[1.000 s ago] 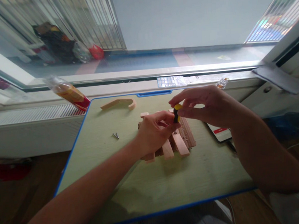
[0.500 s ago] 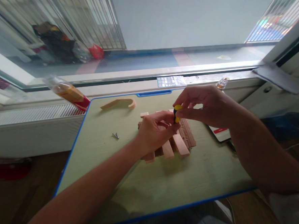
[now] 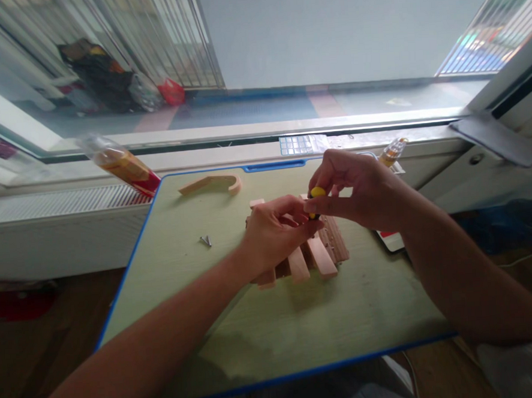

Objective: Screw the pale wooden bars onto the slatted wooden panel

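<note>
A small slatted wooden rack (image 3: 317, 257) lies on the green table (image 3: 256, 326). My right hand (image 3: 359, 187) is closed round the yellow-and-black handle of a screwdriver (image 3: 315, 197), held upright over the slats. My left hand (image 3: 272, 231) rests on the rack, its fingers pinched round the screwdriver's lower part, which they hide. Two loose screws (image 3: 206, 241) lie on the table to the left. A curved wooden piece (image 3: 213, 183) lies near the table's far edge.
A packet with an orange-red wrapper (image 3: 122, 166) leans at the table's far left corner. A small bottle (image 3: 391, 151) stands on the window sill at the right. A white card with a red mark (image 3: 390, 239) lies right of the rack, under my right wrist.
My right hand has shifted slightly left and turned on the screwdriver handle, uncovering the bottle behind it. My left hand and the rack stay in place.
</note>
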Demonstrator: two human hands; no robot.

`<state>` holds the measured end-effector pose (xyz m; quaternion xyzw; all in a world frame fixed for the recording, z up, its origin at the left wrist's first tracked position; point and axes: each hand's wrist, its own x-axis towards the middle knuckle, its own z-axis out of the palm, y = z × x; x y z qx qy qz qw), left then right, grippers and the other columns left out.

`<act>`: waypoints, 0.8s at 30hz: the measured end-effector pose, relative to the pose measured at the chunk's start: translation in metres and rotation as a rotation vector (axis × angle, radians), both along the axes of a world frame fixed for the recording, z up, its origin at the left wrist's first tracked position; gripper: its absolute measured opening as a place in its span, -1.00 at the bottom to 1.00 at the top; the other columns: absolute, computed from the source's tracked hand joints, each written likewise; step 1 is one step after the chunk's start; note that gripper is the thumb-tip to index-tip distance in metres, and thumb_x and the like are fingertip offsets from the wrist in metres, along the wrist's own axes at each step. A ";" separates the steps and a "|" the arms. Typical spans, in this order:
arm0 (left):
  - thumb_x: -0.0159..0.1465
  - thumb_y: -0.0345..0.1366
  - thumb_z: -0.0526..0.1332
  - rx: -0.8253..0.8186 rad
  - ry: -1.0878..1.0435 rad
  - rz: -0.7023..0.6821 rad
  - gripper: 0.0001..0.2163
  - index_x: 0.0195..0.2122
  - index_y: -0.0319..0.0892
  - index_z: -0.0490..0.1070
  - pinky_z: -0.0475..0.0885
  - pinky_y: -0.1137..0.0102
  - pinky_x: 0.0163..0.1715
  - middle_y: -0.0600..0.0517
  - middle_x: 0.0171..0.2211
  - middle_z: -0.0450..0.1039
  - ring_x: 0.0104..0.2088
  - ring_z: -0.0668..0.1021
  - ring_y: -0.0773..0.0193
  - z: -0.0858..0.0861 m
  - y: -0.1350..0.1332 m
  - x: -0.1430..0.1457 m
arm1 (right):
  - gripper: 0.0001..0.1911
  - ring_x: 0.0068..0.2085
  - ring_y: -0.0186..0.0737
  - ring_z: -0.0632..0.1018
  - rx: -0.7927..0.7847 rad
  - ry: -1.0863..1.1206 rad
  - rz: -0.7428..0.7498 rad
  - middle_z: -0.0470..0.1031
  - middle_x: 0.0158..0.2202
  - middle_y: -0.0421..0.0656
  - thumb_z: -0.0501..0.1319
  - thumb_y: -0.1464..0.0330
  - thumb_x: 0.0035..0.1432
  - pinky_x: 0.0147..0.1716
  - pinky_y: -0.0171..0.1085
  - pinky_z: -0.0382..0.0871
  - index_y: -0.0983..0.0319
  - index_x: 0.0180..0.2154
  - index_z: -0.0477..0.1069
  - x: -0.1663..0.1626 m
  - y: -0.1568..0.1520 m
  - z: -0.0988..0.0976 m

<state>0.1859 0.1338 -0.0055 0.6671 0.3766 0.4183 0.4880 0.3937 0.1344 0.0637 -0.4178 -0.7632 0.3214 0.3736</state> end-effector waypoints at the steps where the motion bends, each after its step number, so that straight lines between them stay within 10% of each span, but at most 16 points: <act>1: 0.15 -0.27 0.55 -0.001 0.008 0.003 -0.80 -0.26 -0.22 0.65 0.49 0.50 -0.43 0.05 -0.42 0.62 -0.43 0.58 0.36 0.000 0.000 0.000 | -0.64 -0.29 -0.26 0.58 -0.001 0.005 0.001 0.61 -0.25 -0.14 0.57 0.22 0.11 -0.36 -0.21 0.45 0.21 -0.33 0.43 0.000 0.000 0.000; 24: 0.24 -0.31 0.44 0.110 0.059 -0.017 -0.89 -0.28 -0.24 0.64 0.50 0.48 -0.42 0.02 -0.41 0.64 -0.44 0.59 0.36 0.003 0.000 -0.003 | -0.70 -0.26 -0.23 0.65 -0.010 -0.116 0.089 0.72 -0.18 -0.10 0.43 0.27 0.27 -0.31 -0.22 0.52 0.24 0.00 0.68 0.009 -0.001 0.012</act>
